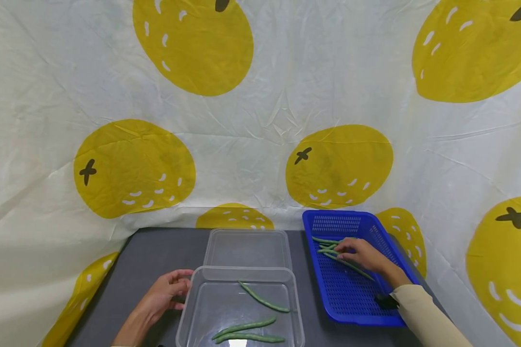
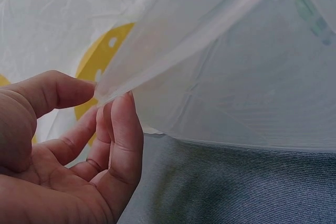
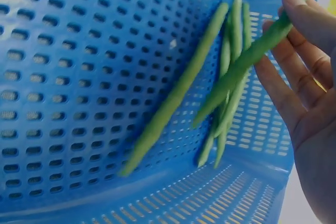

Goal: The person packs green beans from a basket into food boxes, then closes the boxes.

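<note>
A clear plastic container [image 1: 260, 274] stands at the front, with three green beans in it: one lone bean [image 1: 264, 299] toward the back right and two side by side near the front. At its left side, my left hand [image 1: 162, 295] pinches a corner of the rim between thumb and fingertips, seen up close in the left wrist view. My right hand [image 1: 361, 255] is inside the blue basket [image 1: 347, 294]. Its thumb and fingers pinch one green bean [image 3: 245, 60], held slantwise over a small bundle of beans [image 3: 226, 103]. Another bean [image 3: 176, 95] lies apart on the basket floor.
Behind the container lies a clear flat lid [image 1: 249, 248] on the dark grey table [image 1: 156, 250]. The basket's perforated walls rise around my right hand. A white cloth [image 1: 243, 168] with large yellow fruit prints hangs behind and beside the table.
</note>
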`<action>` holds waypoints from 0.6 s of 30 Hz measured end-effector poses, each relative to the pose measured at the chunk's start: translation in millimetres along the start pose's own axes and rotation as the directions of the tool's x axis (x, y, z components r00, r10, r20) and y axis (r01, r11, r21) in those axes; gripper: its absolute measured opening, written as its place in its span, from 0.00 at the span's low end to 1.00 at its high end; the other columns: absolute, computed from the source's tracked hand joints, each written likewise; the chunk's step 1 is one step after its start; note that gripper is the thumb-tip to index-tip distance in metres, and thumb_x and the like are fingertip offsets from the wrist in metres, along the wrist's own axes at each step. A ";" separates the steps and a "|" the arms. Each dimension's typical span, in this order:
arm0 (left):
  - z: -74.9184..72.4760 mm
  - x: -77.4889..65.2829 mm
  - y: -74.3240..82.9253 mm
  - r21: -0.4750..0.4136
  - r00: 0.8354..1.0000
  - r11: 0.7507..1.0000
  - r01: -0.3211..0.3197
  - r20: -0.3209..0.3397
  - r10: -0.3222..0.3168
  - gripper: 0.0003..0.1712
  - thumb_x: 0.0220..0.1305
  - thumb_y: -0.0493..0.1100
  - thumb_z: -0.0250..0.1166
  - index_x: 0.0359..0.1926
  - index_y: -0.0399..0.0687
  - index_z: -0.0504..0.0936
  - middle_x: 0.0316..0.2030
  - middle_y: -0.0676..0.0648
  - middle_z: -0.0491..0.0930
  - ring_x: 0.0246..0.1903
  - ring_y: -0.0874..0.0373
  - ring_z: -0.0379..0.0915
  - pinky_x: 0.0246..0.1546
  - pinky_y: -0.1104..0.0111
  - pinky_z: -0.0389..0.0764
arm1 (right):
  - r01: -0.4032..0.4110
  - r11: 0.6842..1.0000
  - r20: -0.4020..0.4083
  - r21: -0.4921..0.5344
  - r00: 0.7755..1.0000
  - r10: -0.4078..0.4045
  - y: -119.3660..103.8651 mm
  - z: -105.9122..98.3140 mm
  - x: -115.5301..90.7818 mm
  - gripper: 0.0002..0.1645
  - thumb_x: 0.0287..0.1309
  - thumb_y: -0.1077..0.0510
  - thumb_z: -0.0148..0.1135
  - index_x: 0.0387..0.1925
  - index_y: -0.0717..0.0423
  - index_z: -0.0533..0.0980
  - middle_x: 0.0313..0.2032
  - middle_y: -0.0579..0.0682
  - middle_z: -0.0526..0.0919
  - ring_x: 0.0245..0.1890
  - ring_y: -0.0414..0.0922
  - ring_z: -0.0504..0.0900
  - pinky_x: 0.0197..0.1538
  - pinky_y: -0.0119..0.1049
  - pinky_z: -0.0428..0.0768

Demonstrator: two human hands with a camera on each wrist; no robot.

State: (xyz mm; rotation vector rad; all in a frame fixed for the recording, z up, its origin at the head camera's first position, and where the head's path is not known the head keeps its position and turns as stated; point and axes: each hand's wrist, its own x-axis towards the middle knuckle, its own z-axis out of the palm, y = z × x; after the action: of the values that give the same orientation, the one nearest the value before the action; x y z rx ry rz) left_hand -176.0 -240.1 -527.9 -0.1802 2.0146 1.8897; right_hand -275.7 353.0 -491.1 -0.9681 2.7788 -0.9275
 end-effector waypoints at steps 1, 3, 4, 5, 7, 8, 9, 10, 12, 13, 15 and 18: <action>-0.1 0.0 0.4 -0.001 1.000 1.000 0.001 0.001 -0.001 0.30 0.66 0.40 0.63 0.67 0.35 0.71 0.40 0.49 0.81 0.37 0.54 0.77 0.33 0.58 0.82 | -0.015 1.000 -0.003 0.022 1.000 0.015 -1.9 -1.0 -0.1 0.13 0.65 0.61 0.65 0.49 0.62 0.83 0.42 0.52 0.85 0.41 0.42 0.82 0.42 0.37 0.82; -0.1 -0.1 1.3 -0.001 1.000 1.000 0.001 0.003 -0.001 0.30 0.67 0.41 0.63 0.67 0.35 0.71 0.40 0.49 0.81 0.37 0.54 0.77 0.33 0.59 0.82 | -0.052 0.997 -0.006 0.060 0.999 0.052 -5.4 -3.0 -0.4 0.14 0.67 0.60 0.64 0.51 0.62 0.82 0.44 0.54 0.85 0.41 0.41 0.82 0.42 0.35 0.81; -0.2 0.0 1.6 -0.002 1.000 1.000 0.002 0.004 -0.002 0.30 0.67 0.41 0.63 0.67 0.35 0.71 0.40 0.49 0.81 0.37 0.54 0.77 0.33 0.59 0.82 | -0.071 0.995 -0.004 0.076 0.997 0.072 -6.7 -3.9 -0.6 0.15 0.68 0.59 0.63 0.52 0.61 0.82 0.45 0.55 0.84 0.42 0.41 0.82 0.43 0.35 0.81; -0.2 0.0 2.1 -0.002 1.000 1.000 0.004 0.005 -0.004 0.30 0.67 0.41 0.63 0.67 0.35 0.71 0.40 0.49 0.81 0.37 0.54 0.77 0.33 0.59 0.82 | -0.086 0.992 -0.003 0.094 0.996 0.086 -8.1 -4.8 -0.5 0.15 0.68 0.58 0.63 0.53 0.61 0.82 0.46 0.56 0.84 0.42 0.42 0.82 0.43 0.35 0.81; -0.2 0.1 3.1 -0.003 1.000 1.000 0.006 0.005 -0.006 0.30 0.67 0.41 0.63 0.67 0.35 0.70 0.40 0.49 0.81 0.37 0.55 0.77 0.33 0.59 0.83 | -0.099 0.988 0.006 0.121 0.995 0.099 -10.6 -6.5 -0.2 0.16 0.69 0.57 0.62 0.54 0.60 0.81 0.48 0.57 0.83 0.44 0.43 0.83 0.44 0.34 0.82; -0.2 0.3 3.4 -0.003 1.000 1.000 0.007 0.005 -0.007 0.30 0.67 0.41 0.63 0.67 0.34 0.70 0.40 0.49 0.81 0.37 0.55 0.77 0.32 0.59 0.83 | -0.103 0.986 0.011 0.133 0.995 0.103 -11.6 -7.2 0.2 0.17 0.70 0.57 0.62 0.55 0.60 0.81 0.48 0.57 0.83 0.44 0.44 0.83 0.44 0.34 0.82; -0.3 0.6 3.7 -0.004 1.000 1.000 0.008 0.003 -0.008 0.30 0.66 0.40 0.63 0.67 0.34 0.70 0.40 0.49 0.81 0.37 0.55 0.77 0.32 0.59 0.83 | -0.109 0.983 0.015 0.147 0.994 0.108 -13.0 -7.9 0.8 0.17 0.70 0.56 0.61 0.55 0.60 0.81 0.48 0.56 0.83 0.45 0.44 0.83 0.45 0.34 0.82; -0.4 0.6 4.2 -0.003 1.000 1.000 0.008 0.004 -0.008 0.30 0.66 0.40 0.63 0.67 0.34 0.70 0.40 0.48 0.81 0.37 0.55 0.77 0.32 0.59 0.82 | -0.110 0.981 0.019 0.162 0.994 0.108 -14.3 -8.5 1.4 0.18 0.70 0.56 0.61 0.56 0.60 0.80 0.48 0.55 0.83 0.45 0.45 0.83 0.45 0.34 0.82; -0.7 0.8 4.8 -0.001 1.000 1.000 0.009 0.002 -0.009 0.31 0.66 0.40 0.63 0.68 0.34 0.70 0.40 0.48 0.81 0.37 0.55 0.77 0.32 0.59 0.82 | -0.106 0.978 0.025 0.179 0.994 0.103 -17.2 -10.1 2.8 0.18 0.70 0.55 0.61 0.57 0.58 0.80 0.48 0.53 0.83 0.45 0.45 0.84 0.45 0.34 0.82; -0.8 0.8 5.0 0.000 1.000 1.000 0.009 0.002 -0.009 0.31 0.66 0.40 0.63 0.68 0.34 0.70 0.40 0.48 0.81 0.36 0.55 0.77 0.33 0.59 0.82 | -0.103 0.977 0.026 0.187 0.995 0.100 -19.4 -10.9 3.7 0.18 0.70 0.55 0.61 0.57 0.58 0.80 0.48 0.52 0.83 0.44 0.45 0.84 0.45 0.34 0.82; -1.2 0.7 5.3 0.004 1.000 1.000 0.012 0.001 -0.012 0.31 0.67 0.40 0.63 0.68 0.34 0.70 0.40 0.48 0.81 0.37 0.55 0.77 0.33 0.59 0.82 | -0.084 0.977 0.024 0.193 0.996 0.081 -23.4 -12.9 5.4 0.18 0.70 0.56 0.61 0.57 0.58 0.80 0.48 0.52 0.83 0.44 0.46 0.84 0.46 0.34 0.83; -1.9 1.0 5.2 0.006 1.000 1.000 0.019 -0.002 -0.019 0.30 0.67 0.40 0.63 0.67 0.34 0.70 0.40 0.48 0.81 0.37 0.54 0.77 0.33 0.58 0.83 | -0.061 0.979 0.016 0.194 0.998 0.059 -30.8 -16.1 7.9 0.17 0.70 0.56 0.61 0.57 0.56 0.81 0.48 0.51 0.84 0.45 0.45 0.84 0.46 0.34 0.82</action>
State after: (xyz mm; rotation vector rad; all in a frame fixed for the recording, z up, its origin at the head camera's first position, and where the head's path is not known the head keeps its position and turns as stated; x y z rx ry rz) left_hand -179.0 -241.4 -523.3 -0.1990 2.0129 1.8719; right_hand -269.1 337.7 -459.6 -0.8518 2.6305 -1.1557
